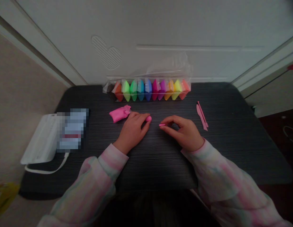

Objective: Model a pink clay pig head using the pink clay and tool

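Note:
Between the fingertips of my left hand [134, 128] is a small round ball of pink modelling clay [148, 119]. My right hand [183, 130] pinches a thin, flat piece of pink clay [162, 125] between thumb and index finger. A short gap of dark table separates the two pieces. Just behind my left hand lies an opened pink clay packet [119, 114], its crumpled end towards my fingers. To the right of my right hand rest slim pink modelling tools [201, 116], side by side.
A clear plastic tray [146, 98] of clay packets in many colours stands along the back of the black table [156, 170], against a white panel [148, 25]. On the left, a phone [74, 127] lies by a white power bank [41, 138] with a looped white cable [45, 172].

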{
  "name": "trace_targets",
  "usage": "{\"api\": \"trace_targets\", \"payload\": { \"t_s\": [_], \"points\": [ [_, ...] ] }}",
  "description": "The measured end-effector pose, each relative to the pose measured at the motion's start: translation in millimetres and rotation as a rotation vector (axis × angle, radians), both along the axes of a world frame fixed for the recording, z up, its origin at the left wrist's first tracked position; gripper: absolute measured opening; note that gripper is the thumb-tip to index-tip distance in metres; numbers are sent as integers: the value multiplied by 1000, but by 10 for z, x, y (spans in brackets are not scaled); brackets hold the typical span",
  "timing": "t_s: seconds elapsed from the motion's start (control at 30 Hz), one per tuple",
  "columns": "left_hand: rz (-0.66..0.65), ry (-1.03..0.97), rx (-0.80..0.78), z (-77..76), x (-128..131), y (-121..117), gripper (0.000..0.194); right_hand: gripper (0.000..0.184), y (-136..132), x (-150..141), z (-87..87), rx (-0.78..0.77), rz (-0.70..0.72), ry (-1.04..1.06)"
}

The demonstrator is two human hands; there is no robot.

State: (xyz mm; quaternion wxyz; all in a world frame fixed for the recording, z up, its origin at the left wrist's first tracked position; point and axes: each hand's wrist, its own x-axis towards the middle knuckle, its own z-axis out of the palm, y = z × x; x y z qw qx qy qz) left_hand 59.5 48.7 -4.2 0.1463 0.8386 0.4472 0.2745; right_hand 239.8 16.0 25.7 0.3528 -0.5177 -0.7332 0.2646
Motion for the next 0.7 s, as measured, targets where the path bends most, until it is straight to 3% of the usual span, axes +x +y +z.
{"api": "trace_targets", "payload": {
  "t_s": [0.23, 0.47, 0.7],
  "points": [
    [19, -171, 67, 105, 11, -84, 26, 13, 34, -19, -70, 5, -2, 48],
    [15, -314, -233, 158, 141, -238, 24, 12, 18, -69, -76, 28, 40, 48],
    [8, -342, -295, 170, 122, -221, 21, 12, 10, -76, -86, 134, 66, -28]
  ]
}}
